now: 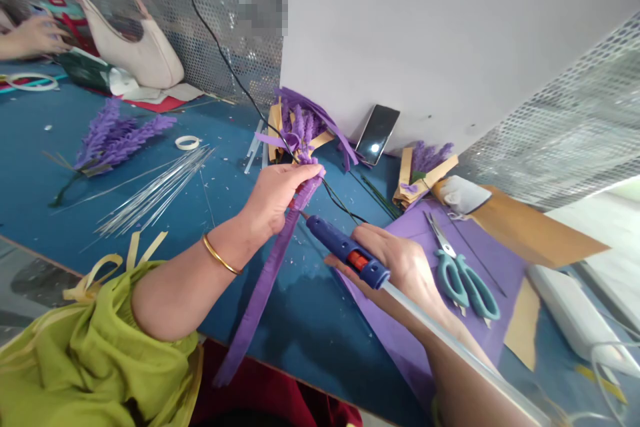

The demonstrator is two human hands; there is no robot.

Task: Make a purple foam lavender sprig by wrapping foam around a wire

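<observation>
My left hand (280, 193) pinches the top of a purple paper strip (270, 287), whose long tail hangs down past the table's front edge. Purple frilled bits show at the fingertips. In my right hand (400, 257) is a blue glue gun (345, 250), its nozzle pointing at the strip just below my left fingers. A long clear glue stick (450, 340) sticks out of the gun's back end along my forearm. Beyond my left hand stands a bunch of purple paper flowers (303, 123) with tan wrapping.
Teal-handled scissors (463, 277) lie on purple paper (395, 340) at right. A phone (379, 133) leans at the back. Thin wires (157, 190), a tape roll (187, 142) and lavender stems (113, 137) lie left. Another person's hand (37, 37) is far left, near a white handbag (135, 47).
</observation>
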